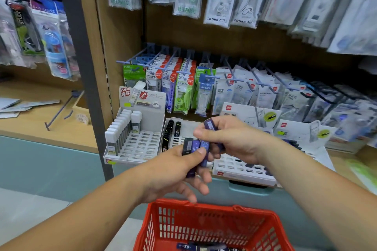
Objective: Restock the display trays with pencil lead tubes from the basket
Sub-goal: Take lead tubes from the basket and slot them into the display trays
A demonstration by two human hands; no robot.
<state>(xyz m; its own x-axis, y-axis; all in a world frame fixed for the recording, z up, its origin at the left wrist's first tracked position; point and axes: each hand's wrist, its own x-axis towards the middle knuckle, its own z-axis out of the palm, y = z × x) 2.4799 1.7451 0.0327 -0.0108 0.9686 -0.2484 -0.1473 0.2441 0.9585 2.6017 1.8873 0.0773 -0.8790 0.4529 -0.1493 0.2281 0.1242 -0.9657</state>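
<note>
Pencil lead tubes, a fanned bundle of dark purple and black cases, were gripped in the left hand, with the thumb pressed across their fronts and the fingers curled behind. Their long axes ran roughly upright with a slight tilt. The right hand pinched a single tube between thumb and curled fingers, just above and to the right of the bundle. Its upper end projected past the forefinger and leaned toward the far left. Whether that hand held a second tube under the palm could not be determined. Both hands were positioned above the near edge of the slotted tray, which lay directly below the right hand. That hand was therefore judged the nearer one for the next insertion: the single tube would need to be turned end-down and lowered away from the body into a vacant slot. To the left stood the middle tray, holding a few black tubes. Farther left stood the white tray, with white-capped tubes along its left side and most slots vacant. The trays rested on a wooden shelf. The red basket sat near and below the hands, with spare tubes lying flat on its floor. Hanging packets filled the pegs on the far wall.
</note>
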